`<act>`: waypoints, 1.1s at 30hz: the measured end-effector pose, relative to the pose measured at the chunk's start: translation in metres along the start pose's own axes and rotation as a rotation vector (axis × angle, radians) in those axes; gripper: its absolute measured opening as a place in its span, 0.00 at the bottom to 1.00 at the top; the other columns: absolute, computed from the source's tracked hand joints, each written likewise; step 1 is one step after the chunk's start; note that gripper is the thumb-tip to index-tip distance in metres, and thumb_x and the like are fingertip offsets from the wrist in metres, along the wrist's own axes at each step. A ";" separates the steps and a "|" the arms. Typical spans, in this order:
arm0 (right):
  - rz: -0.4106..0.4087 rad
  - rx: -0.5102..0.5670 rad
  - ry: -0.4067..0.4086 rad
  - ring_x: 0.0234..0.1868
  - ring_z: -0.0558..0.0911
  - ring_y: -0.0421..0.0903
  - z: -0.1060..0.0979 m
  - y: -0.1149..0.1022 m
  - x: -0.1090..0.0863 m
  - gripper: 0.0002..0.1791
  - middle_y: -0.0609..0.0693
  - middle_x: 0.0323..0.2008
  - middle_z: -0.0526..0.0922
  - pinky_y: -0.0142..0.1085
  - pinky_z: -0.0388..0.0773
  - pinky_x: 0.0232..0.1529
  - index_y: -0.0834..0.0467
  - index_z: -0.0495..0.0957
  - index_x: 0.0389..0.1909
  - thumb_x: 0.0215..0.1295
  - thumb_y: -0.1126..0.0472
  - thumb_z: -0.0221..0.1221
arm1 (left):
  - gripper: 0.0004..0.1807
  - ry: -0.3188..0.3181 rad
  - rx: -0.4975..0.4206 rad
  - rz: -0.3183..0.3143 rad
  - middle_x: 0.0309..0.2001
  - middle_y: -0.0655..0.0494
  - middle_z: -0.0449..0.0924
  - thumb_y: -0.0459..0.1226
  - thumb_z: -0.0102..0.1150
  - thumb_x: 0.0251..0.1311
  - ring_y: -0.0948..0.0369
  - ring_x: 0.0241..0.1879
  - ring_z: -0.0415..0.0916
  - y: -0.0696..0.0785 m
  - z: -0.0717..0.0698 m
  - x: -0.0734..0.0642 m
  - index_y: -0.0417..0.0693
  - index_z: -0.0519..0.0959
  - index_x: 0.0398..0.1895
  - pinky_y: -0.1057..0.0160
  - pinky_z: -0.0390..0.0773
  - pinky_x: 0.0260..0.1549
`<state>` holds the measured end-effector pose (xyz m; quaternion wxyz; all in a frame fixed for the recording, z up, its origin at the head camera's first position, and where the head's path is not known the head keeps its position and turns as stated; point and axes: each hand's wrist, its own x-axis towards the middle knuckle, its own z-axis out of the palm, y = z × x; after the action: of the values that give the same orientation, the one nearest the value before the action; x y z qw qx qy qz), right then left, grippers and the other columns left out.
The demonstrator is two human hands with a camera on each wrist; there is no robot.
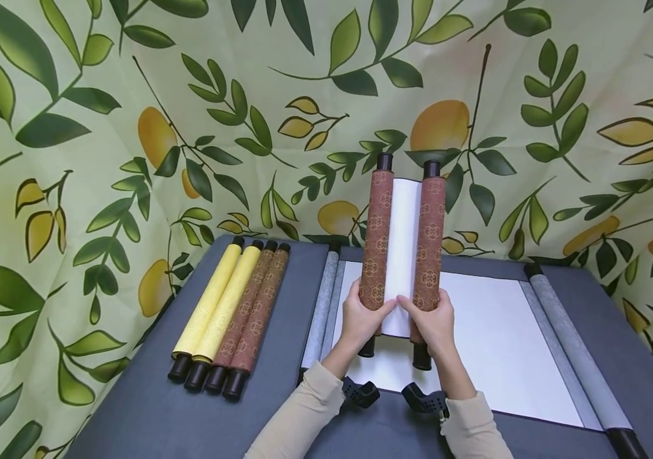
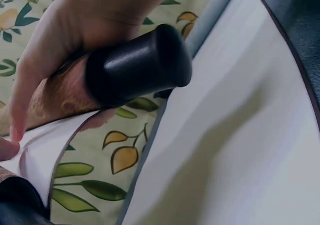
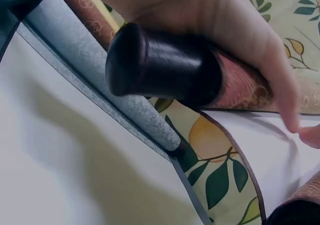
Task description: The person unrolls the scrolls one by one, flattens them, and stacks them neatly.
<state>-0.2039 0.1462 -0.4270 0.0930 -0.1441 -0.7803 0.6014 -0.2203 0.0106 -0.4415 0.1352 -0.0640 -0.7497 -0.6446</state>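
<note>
holding the red-brown scroll point(image 1: 402, 255) above the grey scroll point(image 1: 493, 338)
your left hand point(image 1: 363, 319) and right hand point(image 1: 434, 322) each curl round one roll point(image 1: 430, 248); it's likely light, its paper point(image 1: 402, 217) easily creased, so grip the firmer rolls.

Left hand point(image 2: 75, 25) grips brown patterned scroll point(image 2: 70, 95), black end knob point(image 2: 140, 65) pointing right. White paper point(image 2: 55, 137) runs from it toward second black knob point(image 2: 20, 195), lower left. Right thumb point(image 2: 7, 149) at left edge, by left thumb tip point(image 2: 18, 132). Behind: bigger white sheet point(image 2: 225, 150), shadow across it, dark border; leaf-print fabric point(image 2: 90, 172); dark surface point(image 2: 295, 15) top right.
</note>
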 end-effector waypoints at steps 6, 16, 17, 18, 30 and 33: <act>-0.009 -0.012 0.020 0.51 0.78 0.58 -0.008 0.000 0.002 0.38 0.67 0.55 0.72 0.29 0.76 0.36 0.69 0.57 0.61 0.56 0.58 0.67 | 0.36 -0.067 -0.043 -0.064 0.45 0.34 0.81 0.34 0.68 0.49 0.52 0.39 0.82 -0.002 -0.004 0.004 0.39 0.63 0.61 0.66 0.81 0.32; -0.065 -0.045 0.053 0.35 0.77 0.40 -0.018 0.003 0.010 0.26 0.64 0.48 0.76 0.28 0.73 0.32 0.67 0.64 0.55 0.60 0.62 0.62 | 0.28 -0.161 -0.131 -0.136 0.49 0.38 0.79 0.37 0.63 0.57 0.57 0.42 0.78 0.001 -0.013 0.010 0.43 0.67 0.61 0.63 0.79 0.37; -0.066 -0.042 0.053 0.34 0.76 0.37 -0.019 0.003 0.011 0.25 0.63 0.47 0.76 0.28 0.73 0.32 0.66 0.65 0.55 0.60 0.62 0.62 | 0.28 -0.166 -0.134 -0.134 0.50 0.38 0.78 0.37 0.63 0.57 0.58 0.42 0.78 0.002 -0.014 0.010 0.43 0.67 0.60 0.64 0.79 0.38; -0.067 -0.041 0.054 0.33 0.75 0.36 -0.021 0.003 0.012 0.25 0.62 0.47 0.76 0.28 0.73 0.32 0.65 0.65 0.55 0.60 0.62 0.62 | 0.27 -0.168 -0.135 -0.129 0.50 0.38 0.77 0.36 0.63 0.57 0.58 0.42 0.77 0.002 -0.015 0.011 0.41 0.68 0.60 0.65 0.78 0.38; -0.027 -0.099 0.002 0.36 0.74 0.35 -0.030 0.000 0.012 0.30 0.65 0.53 0.77 0.25 0.73 0.35 0.63 0.69 0.62 0.61 0.57 0.63 | 0.27 -0.176 -0.062 -0.126 0.49 0.32 0.78 0.32 0.62 0.56 0.53 0.43 0.78 0.010 -0.026 0.017 0.31 0.70 0.58 0.61 0.79 0.41; -0.016 -0.102 0.000 0.38 0.76 0.39 -0.031 0.001 0.012 0.31 0.65 0.53 0.76 0.25 0.73 0.34 0.65 0.68 0.63 0.60 0.58 0.64 | 0.29 -0.180 -0.060 -0.136 0.52 0.33 0.77 0.31 0.63 0.56 0.48 0.48 0.78 0.006 -0.028 0.018 0.32 0.68 0.62 0.55 0.80 0.46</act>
<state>-0.2050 0.1786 -0.4202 0.0901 -0.1423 -0.8112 0.5600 -0.2324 -0.0169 -0.4270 0.0212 -0.0748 -0.7417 -0.6662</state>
